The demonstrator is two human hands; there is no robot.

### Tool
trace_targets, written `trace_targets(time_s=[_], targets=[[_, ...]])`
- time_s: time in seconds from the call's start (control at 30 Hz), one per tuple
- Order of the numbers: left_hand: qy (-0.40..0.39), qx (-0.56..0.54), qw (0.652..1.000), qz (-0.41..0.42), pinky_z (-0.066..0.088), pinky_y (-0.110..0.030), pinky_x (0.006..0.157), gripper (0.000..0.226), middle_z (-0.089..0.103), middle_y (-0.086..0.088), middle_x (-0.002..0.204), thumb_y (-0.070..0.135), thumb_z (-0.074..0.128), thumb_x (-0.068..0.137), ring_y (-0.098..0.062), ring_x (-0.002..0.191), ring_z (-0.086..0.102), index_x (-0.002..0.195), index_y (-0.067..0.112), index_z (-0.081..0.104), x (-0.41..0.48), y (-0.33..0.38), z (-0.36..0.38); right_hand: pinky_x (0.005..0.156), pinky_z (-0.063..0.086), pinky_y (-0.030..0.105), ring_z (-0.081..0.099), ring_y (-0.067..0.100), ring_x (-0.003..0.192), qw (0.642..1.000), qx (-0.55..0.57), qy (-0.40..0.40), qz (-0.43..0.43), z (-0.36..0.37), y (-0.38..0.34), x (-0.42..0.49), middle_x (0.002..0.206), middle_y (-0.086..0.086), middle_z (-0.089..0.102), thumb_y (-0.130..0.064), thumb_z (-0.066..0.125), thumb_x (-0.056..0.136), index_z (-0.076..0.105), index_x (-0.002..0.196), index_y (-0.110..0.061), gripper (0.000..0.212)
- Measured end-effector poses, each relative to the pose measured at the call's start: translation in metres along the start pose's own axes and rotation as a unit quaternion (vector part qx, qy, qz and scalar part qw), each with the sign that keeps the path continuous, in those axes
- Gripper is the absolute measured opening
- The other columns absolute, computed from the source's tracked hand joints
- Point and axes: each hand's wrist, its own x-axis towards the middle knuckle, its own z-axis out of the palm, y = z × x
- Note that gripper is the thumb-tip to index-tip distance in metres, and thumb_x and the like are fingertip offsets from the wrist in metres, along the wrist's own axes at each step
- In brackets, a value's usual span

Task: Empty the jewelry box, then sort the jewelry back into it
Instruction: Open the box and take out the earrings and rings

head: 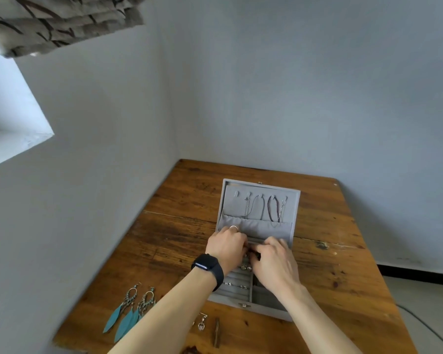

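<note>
the grey jewelry box [296,200] is laid open mid-table [330,251], necklaces [273,208] hung in its lid, small pieces [237,286] tucked in its ring rows [234,294]. the left hand [225,245] and right hand [276,264] are curled together over it; whether anything is gripped cannot be told.

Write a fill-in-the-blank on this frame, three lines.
1. The box is ___, with necklaces hanging in its lid.
2. The watch sits on the ___ wrist.
3. ___ feather earrings lie on the table.
Missing: open; left; two.
</note>
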Motion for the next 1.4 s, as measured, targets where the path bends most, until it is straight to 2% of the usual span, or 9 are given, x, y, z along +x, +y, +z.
trace_targets(time_s=[0.3,0.4,0.5,0.63,0.77,0.97,1.1,1.23,1.4], targets=[[0.005,-0.155,0.986,-0.053,0.053,-0.037,0.071,0.01,0.064,0.0,0.101,0.031,0.052,0.1,-0.023,0.089,0.063,0.101,0.022,0.057,-0.025,-0.013,-0.019,0.085,0.05,0.036,0.05,0.025,0.116,0.999,-0.004,-0.022,0.043,-0.006,-0.011,0.007,0.119,0.0,0.062,-0.034,0.055,0.094,0.066,0.121,-0.03,0.03],[0.023,-0.236,0.97,-0.052,0.056,-0.04,0.066,0.006,0.069,0.004,0.09,0.026,0.051,0.101,-0.015,0.075,0.064,0.096,0.023,0.053,-0.046,-0.024,-0.032,0.085,0.052,0.037,0.054,0.025,0.115,0.998,0.007,-0.039,0.055,-0.013,-0.016,0.009,0.119,0.0,0.063,-0.028,0.06,0.092,0.067,0.116,-0.029,0.025],[0.039,-0.287,0.955,-0.057,0.056,-0.031,0.07,0.006,0.068,0.01,0.087,0.024,0.052,0.101,-0.006,0.077,0.063,0.095,0.026,0.054,-0.071,-0.033,-0.04,0.085,0.052,0.036,0.056,0.024,0.112,0.997,0.007,-0.044,0.056,-0.018,-0.022,0.006,0.116,0.0,0.062,-0.022,0.064,0.09,0.068,0.109,-0.028,0.02],[0.049,-0.312,0.947,-0.066,0.05,-0.012,0.071,0.007,0.068,0.015,0.09,0.022,0.054,0.101,0.004,0.085,0.062,0.102,0.027,0.058,-0.105,-0.04,-0.039,0.077,0.05,0.03,0.06,0.02,0.1,0.997,0.059,0.011,0.046,-0.024,-0.025,-0.014,0.108,-0.002,0.064,-0.019,0.058,0.097,0.063,0.102,-0.024,0.009],[0.035,-0.329,0.942,-0.059,0.049,-0.01,0.073,0.01,0.068,0.016,0.092,0.021,0.055,0.101,0.01,0.088,0.06,0.105,0.028,0.061,-0.139,-0.04,-0.03,0.072,0.048,0.031,0.059,0.017,0.087,0.984,0.145,0.106,-0.007,-0.03,-0.036,-0.06,0.096,-0.004,0.064,-0.015,0.057,0.098,0.06,0.099,-0.018,0.004],[-0.018,-0.279,0.96,-0.021,0.053,-0.027,0.083,0.009,0.067,0.02,0.095,0.033,0.062,0.095,0.003,0.092,0.059,0.098,0.035,0.07,-0.178,-0.035,-0.013,0.077,0.044,0.011,0.057,-0.003,0.093,0.967,0.248,0.058,-0.018,-0.014,-0.047,-0.149,0.095,-0.021,0.06,-0.025,0.06,0.097,0.058,0.098,-0.03,0.006],[-0.005,-0.2,0.98,0.007,0.046,-0.029,0.092,0.009,0.056,0.021,0.109,0.042,0.065,0.091,0.0,0.106,0.046,0.096,0.039,0.072,-0.19,-0.03,-0.005,0.084,0.046,0.016,0.057,-0.003,0.097,0.964,0.262,-0.039,-0.004,0.004,-0.049,-0.177,0.095,-0.022,0.062,-0.031,0.058,0.098,0.058,0.096,-0.037,0.006],[-0.028,-0.158,0.987,0.005,0.027,-0.036,0.102,0.01,0.044,0.019,0.136,0.046,0.063,0.09,-0.007,0.131,0.026,0.093,0.042,0.072,-0.184,-0.026,-0.006,0.083,0.047,0.018,0.057,-0.002,0.095,0.964,0.257,-0.06,0.001,0.006,-0.05,-0.175,0.09,-0.021,0.063,-0.032,0.057,0.099,0.056,0.094,-0.039,0.009],[-0.015,-0.126,0.992,-0.014,0.025,-0.034,0.102,0.016,0.052,0.016,0.124,0.044,0.06,0.093,-0.01,0.127,0.029,0.1,0.037,0.073,-0.168,-0.02,-0.008,0.082,0.053,0.024,0.059,0.0,0.092,0.969,0.236,-0.068,-0.002,0.007,-0.052,-0.157,0.093,-0.017,0.064,-0.027,0.057,0.099,0.057,0.098,-0.035,0.007]])
